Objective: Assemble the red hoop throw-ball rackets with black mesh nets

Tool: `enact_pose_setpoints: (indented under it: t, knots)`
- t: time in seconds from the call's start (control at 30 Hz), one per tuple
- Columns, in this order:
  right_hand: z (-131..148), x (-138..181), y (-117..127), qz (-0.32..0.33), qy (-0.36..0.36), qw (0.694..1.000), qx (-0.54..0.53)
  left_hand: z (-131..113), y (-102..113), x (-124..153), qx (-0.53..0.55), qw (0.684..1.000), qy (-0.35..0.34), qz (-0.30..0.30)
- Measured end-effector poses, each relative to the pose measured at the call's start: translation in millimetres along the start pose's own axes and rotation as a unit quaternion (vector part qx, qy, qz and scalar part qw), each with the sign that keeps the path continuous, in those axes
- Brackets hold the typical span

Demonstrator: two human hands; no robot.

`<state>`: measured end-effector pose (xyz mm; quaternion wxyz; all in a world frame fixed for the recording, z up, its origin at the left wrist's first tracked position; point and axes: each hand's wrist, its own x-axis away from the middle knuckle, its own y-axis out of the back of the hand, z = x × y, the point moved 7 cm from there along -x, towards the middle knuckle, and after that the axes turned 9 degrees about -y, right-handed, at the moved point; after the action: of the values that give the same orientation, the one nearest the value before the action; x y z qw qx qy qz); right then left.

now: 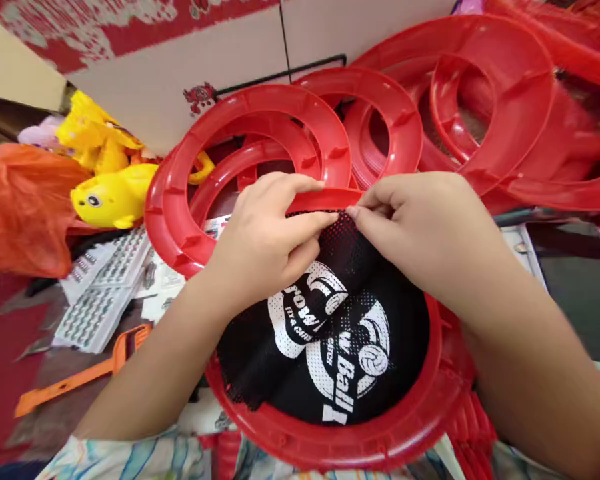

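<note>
A red plastic ring (pixel 350 447) lies in front of me with a black mesh net (pixel 350 267) bearing white printed letters stretched loosely across it. My left hand (pixel 265 233) is closed on the net's far edge, thumb on top, pressing it against the ring's far rim. My right hand (pixel 410 220) pinches the same edge of the net right beside the left fingertips. The net is wrinkled and folded on its left side.
Several empty red rings (pixel 250 113) are stacked and leaning behind. Yellow toy figures (pixel 113 193) and an orange plastic bag (pixel 20 207) sit at the left. Sheets of small parts (pixel 100 293) and an orange plastic strip (pixel 80 373) lie on the floor. A cardboard box (pixel 180 67) stands behind.
</note>
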<state>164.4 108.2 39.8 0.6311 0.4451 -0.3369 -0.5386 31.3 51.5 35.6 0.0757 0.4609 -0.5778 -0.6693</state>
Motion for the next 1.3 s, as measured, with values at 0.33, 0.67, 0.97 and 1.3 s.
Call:
enact_pose_setpoints:
  t: [0.33, 0.67, 0.97, 1.3]
  knots:
    - [5, 6, -2, 0.004, 0.015, 0.999, 0.04, 3, -11, -2, -0.008, 0.995, 0.04, 0.088]
    - [0, 42, 16, 0.086, 0.149, 0.981, 0.085, 26, 1, 6, 0.051, 0.984, 0.11, 0.13]
    - [42, 80, -44, 0.303, 0.239, 0.894, 0.229, 44, 19, 27, -0.005, 0.962, 0.233, 0.139]
    - [16, 73, -16, 0.284, 0.377, 0.88, 0.052, 45, 27, 43, -0.038, 0.94, 0.308, 0.14]
